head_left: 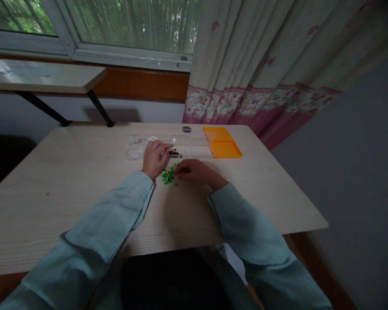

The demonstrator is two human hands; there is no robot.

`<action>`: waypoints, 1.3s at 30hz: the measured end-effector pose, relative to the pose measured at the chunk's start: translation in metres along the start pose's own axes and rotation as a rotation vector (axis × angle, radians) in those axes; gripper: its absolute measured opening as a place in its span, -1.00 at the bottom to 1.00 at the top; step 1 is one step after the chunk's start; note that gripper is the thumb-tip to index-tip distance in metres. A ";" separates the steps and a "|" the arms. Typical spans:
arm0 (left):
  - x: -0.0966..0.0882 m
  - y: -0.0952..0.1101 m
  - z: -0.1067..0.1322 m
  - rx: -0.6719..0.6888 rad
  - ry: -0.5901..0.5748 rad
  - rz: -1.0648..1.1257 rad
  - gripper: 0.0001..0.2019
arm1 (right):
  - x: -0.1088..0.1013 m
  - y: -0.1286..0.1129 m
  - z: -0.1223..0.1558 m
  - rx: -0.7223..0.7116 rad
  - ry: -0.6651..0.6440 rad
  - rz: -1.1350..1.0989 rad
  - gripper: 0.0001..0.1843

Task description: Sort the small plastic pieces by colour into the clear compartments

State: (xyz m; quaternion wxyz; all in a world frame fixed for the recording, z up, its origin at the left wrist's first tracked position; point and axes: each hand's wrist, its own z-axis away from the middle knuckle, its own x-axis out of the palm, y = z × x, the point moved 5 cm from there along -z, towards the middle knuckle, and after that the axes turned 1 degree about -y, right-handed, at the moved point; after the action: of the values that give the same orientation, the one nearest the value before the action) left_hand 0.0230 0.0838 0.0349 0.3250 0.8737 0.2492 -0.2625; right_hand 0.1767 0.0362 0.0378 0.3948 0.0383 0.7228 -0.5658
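Observation:
My left hand (155, 158) reaches over the clear plastic compartment box (197, 150), its index finger and thumb drawn close together. Whatever lies between those fingertips is too small to make out. Reddish-brown small pieces (173, 153) lie in a compartment beside its fingertips. My right hand (197, 172) is at the right side of a loose pile of small green and yellow pieces (168, 175), with thumb and fingers pinched down at the pile. Any piece in that pinch is hidden. The pile lies on the table in front of the box, between my hands.
An orange plastic lid or tray (224, 143) lies at the right end of the clear box. A raised white shelf (45, 77) on black legs stands at the back left of the wooden table (84, 202). A patterned curtain (245, 64) hangs behind, next to the window (132, 26).

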 end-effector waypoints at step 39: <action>0.001 0.002 0.001 0.020 -0.008 0.039 -0.76 | 0.000 0.004 -0.002 -0.001 0.092 0.584 -0.81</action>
State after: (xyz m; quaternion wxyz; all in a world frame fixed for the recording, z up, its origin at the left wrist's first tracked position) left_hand 0.0246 0.0817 0.0348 0.3221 0.8806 0.2281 -0.2622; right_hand 0.1780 0.0390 0.0344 0.5079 0.2698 0.6987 -0.4255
